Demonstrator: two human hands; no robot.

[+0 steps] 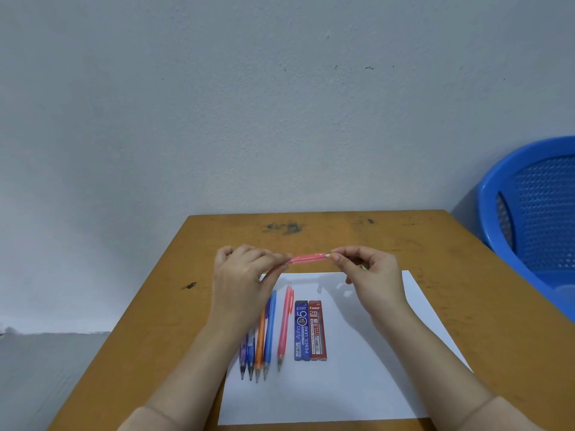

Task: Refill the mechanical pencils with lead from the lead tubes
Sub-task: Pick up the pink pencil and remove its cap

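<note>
I hold a pink mechanical pencil [308, 258] level above the table. My left hand [245, 275] grips its left end; my right hand [365, 272] pinches the white eraser end between thumb and fingertips. On the white paper sheet [357, 377] lie a second pink pencil [284, 326], a blue pencil [270, 334], an orange pencil [260, 343] and two more bluish-purple pencils [247, 356] partly hidden by my left forearm. Beside them lie a blue lead tube [301, 331] and a red lead tube [317, 331], both flat.
The wooden table [466, 290] stands against a pale wall. A blue plastic basket [535, 219] sits off the table's right edge. A tiny pale piece [319, 288] lies on the paper above the red tube.
</note>
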